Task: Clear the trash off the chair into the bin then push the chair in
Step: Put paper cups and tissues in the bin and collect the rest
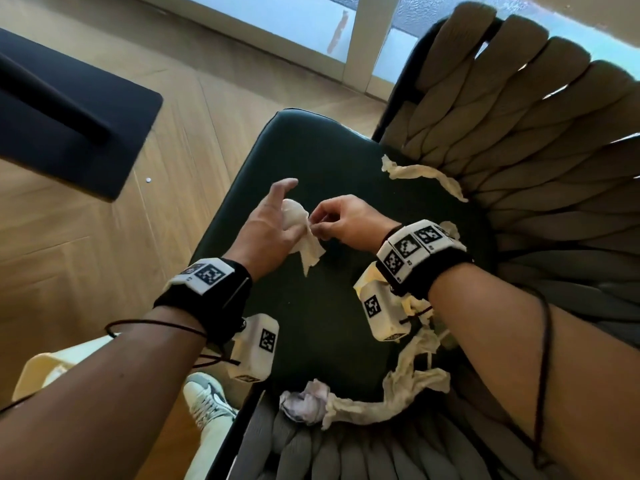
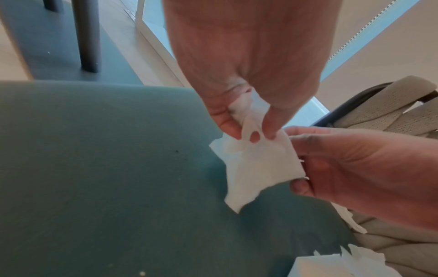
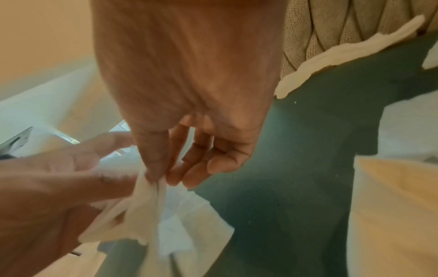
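Observation:
Above the dark green chair seat [image 1: 329, 161] my left hand [image 1: 273, 223] holds a crumpled white tissue [image 1: 311, 251], with fingers curled round its top [image 2: 249, 116]. My right hand [image 1: 322, 220] pinches the same tissue's edge between thumb and forefinger [image 3: 156, 180]. Its loose end hangs down over the seat [image 2: 255, 178]. More trash lies on the seat: a twisted tissue strip [image 1: 422, 174] by the backrest, a long twisted strip [image 1: 405, 372] under my right forearm, and a crumpled ball [image 1: 304, 400] at the near edge.
The woven beige backrest [image 1: 519, 133] curves round the seat's right and near sides. A black table base [image 1: 69, 109] stands on the wooden floor at the left. A cream-coloured object [image 1: 45, 368] and my shoe [image 1: 207, 400] are at the lower left.

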The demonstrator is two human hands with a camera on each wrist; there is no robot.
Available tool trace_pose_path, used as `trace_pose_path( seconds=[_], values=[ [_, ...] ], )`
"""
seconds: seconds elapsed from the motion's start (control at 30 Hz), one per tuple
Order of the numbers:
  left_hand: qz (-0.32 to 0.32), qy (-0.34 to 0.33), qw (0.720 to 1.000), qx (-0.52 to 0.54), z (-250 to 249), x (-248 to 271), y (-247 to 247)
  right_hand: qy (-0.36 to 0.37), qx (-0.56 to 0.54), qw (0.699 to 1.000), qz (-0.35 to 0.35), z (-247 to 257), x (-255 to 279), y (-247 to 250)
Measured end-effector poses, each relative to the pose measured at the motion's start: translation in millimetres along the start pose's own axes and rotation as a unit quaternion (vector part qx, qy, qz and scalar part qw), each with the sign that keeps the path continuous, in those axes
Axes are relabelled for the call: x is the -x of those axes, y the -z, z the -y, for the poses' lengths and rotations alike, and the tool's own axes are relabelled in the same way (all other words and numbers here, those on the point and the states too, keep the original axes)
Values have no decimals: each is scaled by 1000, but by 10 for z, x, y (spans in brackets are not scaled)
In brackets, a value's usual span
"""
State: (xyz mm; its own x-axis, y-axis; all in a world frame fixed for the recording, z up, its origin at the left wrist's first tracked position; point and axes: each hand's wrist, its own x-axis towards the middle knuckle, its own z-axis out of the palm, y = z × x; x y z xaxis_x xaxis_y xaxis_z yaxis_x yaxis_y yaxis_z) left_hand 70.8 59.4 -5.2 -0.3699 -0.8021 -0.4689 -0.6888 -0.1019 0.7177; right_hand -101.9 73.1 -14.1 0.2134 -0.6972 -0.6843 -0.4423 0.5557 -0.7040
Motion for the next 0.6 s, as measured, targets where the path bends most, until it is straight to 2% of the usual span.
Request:
trace_pose_path(
  seconds=[0.23, 0.4, 0.6],
  values=[
    [72, 37, 995, 58, -104, -113, -134, -15, 11, 1000, 21, -101, 188, 256],
    [137, 63, 977, 148, -253, -122, -207, -5, -28, 1000, -2, -135, 279, 449],
    [79, 52, 980, 173, -379, -178, -295, -3, -56, 998, 4, -156, 307, 563]
  ],
)
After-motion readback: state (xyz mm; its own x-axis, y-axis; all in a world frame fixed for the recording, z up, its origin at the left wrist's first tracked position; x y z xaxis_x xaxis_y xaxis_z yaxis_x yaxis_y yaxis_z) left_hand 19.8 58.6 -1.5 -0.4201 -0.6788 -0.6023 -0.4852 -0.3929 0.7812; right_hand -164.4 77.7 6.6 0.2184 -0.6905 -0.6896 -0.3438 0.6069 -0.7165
